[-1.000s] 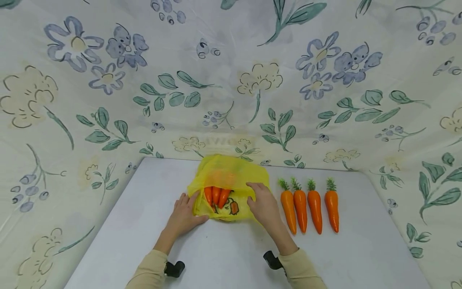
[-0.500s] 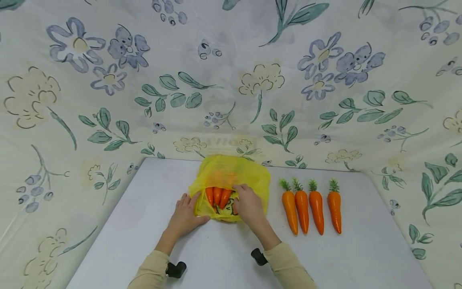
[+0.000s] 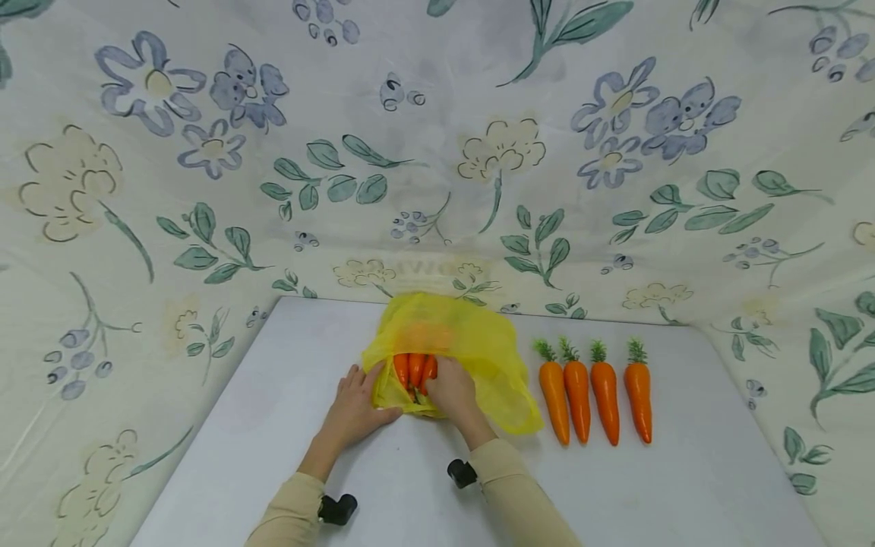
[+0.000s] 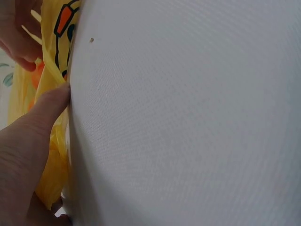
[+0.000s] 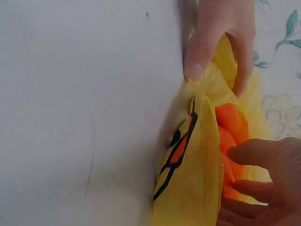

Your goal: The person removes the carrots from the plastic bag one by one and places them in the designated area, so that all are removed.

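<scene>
A yellow translucent bag (image 3: 444, 311) with a printed carrot picture lies toward the back of the table, its mouth facing me. Several orange carrots (image 3: 415, 368) show inside the mouth. My left hand (image 3: 355, 406) rests at the bag's left front corner, thumb and fingers spread; in the left wrist view its thumb (image 4: 51, 101) lies along the bag's edge. My right hand (image 3: 453, 387) reaches into the mouth at the rightmost carrot. In the right wrist view, the right thumb (image 5: 249, 151) and fingers stand apart against the orange carrots (image 5: 230, 141).
Several more carrots (image 3: 604, 399) with green tops lie in a row on the white table (image 3: 690, 456), right of the bag. A patterned cloth (image 3: 437, 190) rises behind and beside the table. Each wrist carries a black camera (image 3: 338, 509).
My right hand has moved left from the bag's right side into its mouth, up to the carrots. The bag's right part has lifted and spread toward me. My left hand stays at the corner.
</scene>
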Available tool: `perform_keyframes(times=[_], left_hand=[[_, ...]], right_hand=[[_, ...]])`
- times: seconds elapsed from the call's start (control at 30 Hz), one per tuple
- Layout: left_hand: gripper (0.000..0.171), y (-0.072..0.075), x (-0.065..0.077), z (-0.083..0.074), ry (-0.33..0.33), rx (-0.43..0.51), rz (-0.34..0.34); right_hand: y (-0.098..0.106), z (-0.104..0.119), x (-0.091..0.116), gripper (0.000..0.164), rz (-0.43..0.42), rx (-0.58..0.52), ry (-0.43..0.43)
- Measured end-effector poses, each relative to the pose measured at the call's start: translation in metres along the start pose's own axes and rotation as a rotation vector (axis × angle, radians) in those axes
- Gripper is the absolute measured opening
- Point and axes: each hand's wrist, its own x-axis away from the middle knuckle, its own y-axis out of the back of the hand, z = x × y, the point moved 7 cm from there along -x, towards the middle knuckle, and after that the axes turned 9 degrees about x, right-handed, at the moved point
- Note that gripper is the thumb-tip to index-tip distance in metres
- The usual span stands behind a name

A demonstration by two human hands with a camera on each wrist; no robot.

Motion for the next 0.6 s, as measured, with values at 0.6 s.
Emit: perform_keyframes(times=[0.6], left_hand=[[0.089,-0.001,-0.001,0.001,0.014,-0.013,0.010]], right_hand=[[-0.008,0.015,-0.008,0.036,-0.080,0.217,-0.036]])
